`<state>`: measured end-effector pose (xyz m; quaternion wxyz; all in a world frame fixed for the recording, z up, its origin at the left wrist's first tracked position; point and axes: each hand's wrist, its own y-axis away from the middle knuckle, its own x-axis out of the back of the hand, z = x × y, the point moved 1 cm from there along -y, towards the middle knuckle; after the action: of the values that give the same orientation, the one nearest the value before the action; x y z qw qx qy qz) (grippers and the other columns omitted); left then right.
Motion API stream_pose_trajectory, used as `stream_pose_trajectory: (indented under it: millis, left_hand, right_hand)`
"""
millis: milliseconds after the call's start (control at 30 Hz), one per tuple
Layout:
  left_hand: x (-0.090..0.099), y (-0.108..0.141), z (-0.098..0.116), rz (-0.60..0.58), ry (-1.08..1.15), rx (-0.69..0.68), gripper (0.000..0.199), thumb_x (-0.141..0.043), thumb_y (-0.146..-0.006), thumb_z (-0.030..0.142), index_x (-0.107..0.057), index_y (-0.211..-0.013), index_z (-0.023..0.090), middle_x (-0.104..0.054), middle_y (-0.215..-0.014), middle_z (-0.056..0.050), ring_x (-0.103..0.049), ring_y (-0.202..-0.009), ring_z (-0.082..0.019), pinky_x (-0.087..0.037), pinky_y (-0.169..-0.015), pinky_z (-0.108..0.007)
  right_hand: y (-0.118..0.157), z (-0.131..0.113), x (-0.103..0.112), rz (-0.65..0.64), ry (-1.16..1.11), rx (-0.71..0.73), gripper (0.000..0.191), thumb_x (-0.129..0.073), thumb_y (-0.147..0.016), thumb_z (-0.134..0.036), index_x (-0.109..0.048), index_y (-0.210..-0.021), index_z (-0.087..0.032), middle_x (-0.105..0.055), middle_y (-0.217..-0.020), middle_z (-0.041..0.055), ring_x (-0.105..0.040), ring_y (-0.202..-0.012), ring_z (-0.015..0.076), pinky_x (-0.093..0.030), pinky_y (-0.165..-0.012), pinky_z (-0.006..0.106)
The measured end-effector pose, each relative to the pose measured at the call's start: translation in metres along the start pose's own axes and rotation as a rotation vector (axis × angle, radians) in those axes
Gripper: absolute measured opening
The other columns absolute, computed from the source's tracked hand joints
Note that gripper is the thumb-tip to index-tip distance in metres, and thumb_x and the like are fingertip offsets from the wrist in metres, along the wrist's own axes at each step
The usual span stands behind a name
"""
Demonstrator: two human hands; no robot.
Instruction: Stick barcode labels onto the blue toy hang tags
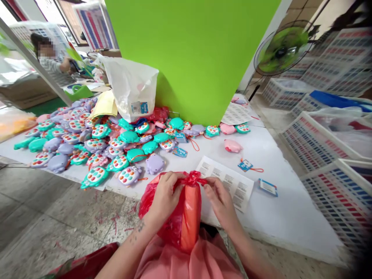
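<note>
Both hands were on a red plastic bag [177,217], which sat at the near edge of the white sheet [279,209] on the floor, against the person's lap. Left hand [164,197] was clamped around the bag's upper side, fingers curled over the bunched neck. Right hand [219,199] pinched the twisted top of the bag between thumb and fingers, closed on the plastic. Bag contents couldn't be made out, just an orange-red bulge.

Surroundings:
- Barcode label sheet [229,182] lay flat just behind the bag, partly under the right hand.
- Blue hang tag [245,165] with red cord and another blue tag [267,187] lay loose to the right, apart from the hands.
- Single pink toy [232,146] sat alone beyond the label sheet.
- Heap of toy turtles [95,147] in teal, purple and pink covered the left of the sheet; the nearest, a purple one [155,163], sat just beyond the left hand.
- White plastic bag [132,91] stood upright behind the heap, against a green panel [197,58].
- White crates [328,143] lined the right side, with a fan [283,48] behind them.
- Another person [50,62] sat far left in the background, well apart.

Nothing lay between the hands and the bag; the toy heap crowded the left only.
</note>
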<state>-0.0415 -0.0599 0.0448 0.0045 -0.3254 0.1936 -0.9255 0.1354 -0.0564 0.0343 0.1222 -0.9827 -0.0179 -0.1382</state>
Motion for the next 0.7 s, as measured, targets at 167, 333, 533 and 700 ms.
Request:
stream_pose_trajectory:
  millis: [167, 333, 533, 700]
  left_hand:
    - [-0.001, 0.005, 0.009, -0.023, -0.033, -0.044, 0.021, -0.047, -0.083, 0.010, -0.056, -0.100, 0.021, -0.059, -0.094, -0.004, -0.052, -0.092, -0.020, -0.042, -0.082, -0.035]
    - [0.009, 0.006, 0.015, -0.161, 0.180, 0.040, 0.051, -0.059, -0.082, 0.028, -0.039, -0.129, 0.023, -0.054, -0.116, -0.009, -0.052, -0.104, -0.021, -0.043, -0.091, -0.036]
    - [0.007, 0.006, 0.005, -0.271, 0.252, 0.144, 0.035, -0.054, -0.086, 0.031, -0.051, -0.120, 0.023, -0.060, -0.113, -0.007, -0.055, -0.105, -0.020, -0.044, -0.094, -0.036]
    - [-0.002, 0.002, -0.002, -0.251, 0.310, 0.197, 0.033, -0.054, -0.085, 0.035, -0.055, -0.114, 0.020, -0.063, -0.110, -0.008, -0.059, -0.100, -0.021, -0.047, -0.090, -0.036]
  right_hand:
    - [-0.010, -0.012, -0.006, -0.054, 0.026, 0.039, 0.016, -0.056, -0.083, -0.034, -0.058, -0.087, -0.019, -0.061, -0.085, 0.0036, -0.057, -0.082, 0.0181, -0.045, -0.075, 0.029]
    - [-0.010, -0.015, -0.007, -0.141, -0.015, 0.096, 0.010, -0.053, -0.086, -0.028, -0.060, -0.087, -0.020, -0.062, -0.085, 0.0025, -0.057, -0.081, 0.0160, -0.044, -0.075, 0.027]
    - [-0.004, -0.010, -0.011, -0.192, -0.028, 0.129, 0.009, -0.056, -0.084, -0.025, -0.062, -0.090, -0.021, -0.063, -0.088, 0.0021, -0.058, -0.083, 0.0149, -0.045, -0.077, 0.027]
    - [-0.006, -0.008, -0.010, -0.144, -0.030, 0.109, 0.008, -0.057, -0.083, -0.025, -0.062, -0.087, -0.020, -0.063, -0.085, 0.0022, -0.058, -0.080, 0.0145, -0.045, -0.074, 0.027]
